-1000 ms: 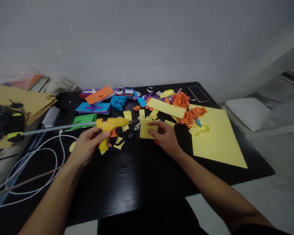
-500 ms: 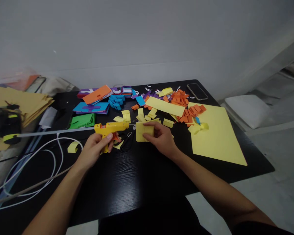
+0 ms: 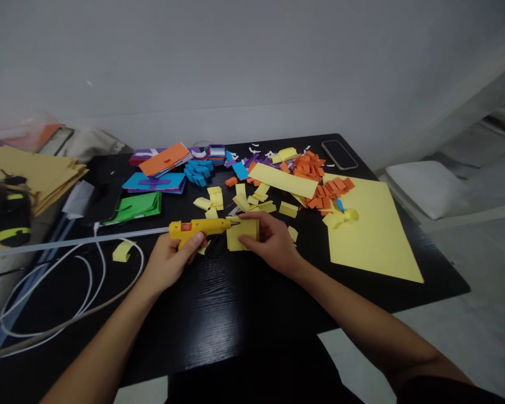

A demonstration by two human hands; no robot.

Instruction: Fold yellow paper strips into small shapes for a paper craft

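Note:
My left hand (image 3: 174, 261) is closed around the handle of a yellow hot glue gun (image 3: 204, 226). A long pale glue stick (image 3: 130, 234) sticks out of its rear end. The gun's nozzle points right and reaches the upper edge of a folded yellow paper piece (image 3: 238, 240). That piece is pinched between the thumb and fingers of my right hand (image 3: 275, 241). Whether the nozzle touches the paper I cannot tell. Behind the gun lie black scissors, mostly hidden. Several small yellow folded strips (image 3: 216, 197) are scattered just beyond my hands.
Orange folded pieces (image 3: 320, 193) lie beside a large yellow sheet (image 3: 374, 235) on the black table (image 3: 219, 314). Blue, green (image 3: 138, 207) and purple papers are stacked at the back left. A phone (image 3: 339, 155) rests at the back right. White cable loops (image 3: 103, 275) lie at the left.
The glue gun has moved right and slightly down, its nozzle now over the yellow piece's upper edge. My right hand with the paper has shifted slightly left and down.

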